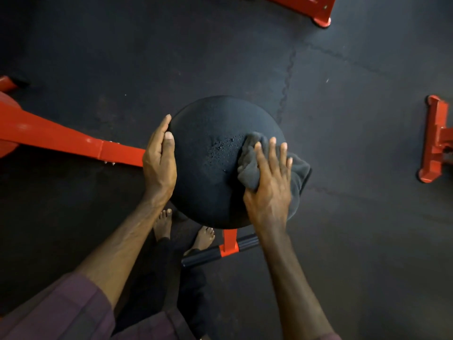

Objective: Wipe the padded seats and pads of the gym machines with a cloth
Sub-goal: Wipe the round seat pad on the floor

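Right hand [268, 177], fingers spread, presses dark grey cloth [247, 165] onto round black padded seat [208, 168]. Left hand [159, 158] flat against seat's left edge. No legible writing.

Your one camera sits on your head and looks almost straight down, close above the round seat [220, 153] and the floor [355, 241].

Dim overall, soft sheen on the round pad [215, 143] (wide-angle bending at edges), fingers slightly blurred.
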